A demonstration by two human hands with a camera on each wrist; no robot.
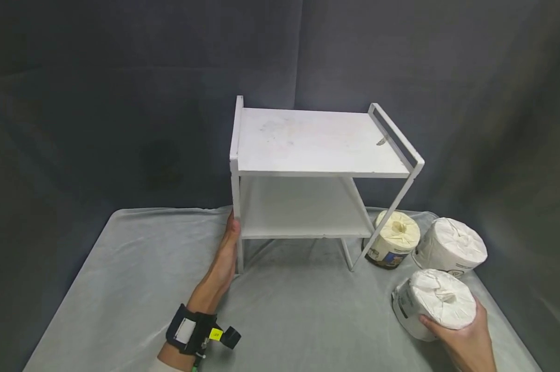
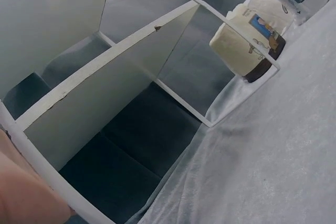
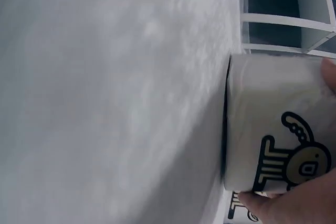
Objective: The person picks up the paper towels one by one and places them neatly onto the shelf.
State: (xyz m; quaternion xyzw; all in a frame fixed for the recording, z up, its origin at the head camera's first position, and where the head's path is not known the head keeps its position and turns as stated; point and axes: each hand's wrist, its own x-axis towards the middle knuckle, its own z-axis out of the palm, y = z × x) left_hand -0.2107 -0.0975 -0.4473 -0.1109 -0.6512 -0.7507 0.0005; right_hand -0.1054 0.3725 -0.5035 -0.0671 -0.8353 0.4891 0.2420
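A small white two-tier shelf stands on the cloth-covered table. My left hand is at its left front leg, thumb along the leg and fingertips hidden behind it; part of this hand shows in the left wrist view. At the right, my right hand grips a white paper-wrapped toilet roll, thumb on the near side and fingers round the right side. A printed black animal figure shows on that roll in the right wrist view, where its base lies close to the cloth.
A cream-wrapped toilet roll stands behind the shelf's right front leg. Another white toilet roll is beside it, near the table's right edge. Grey cloth covers the table, and dark curtains hang behind and at both sides.
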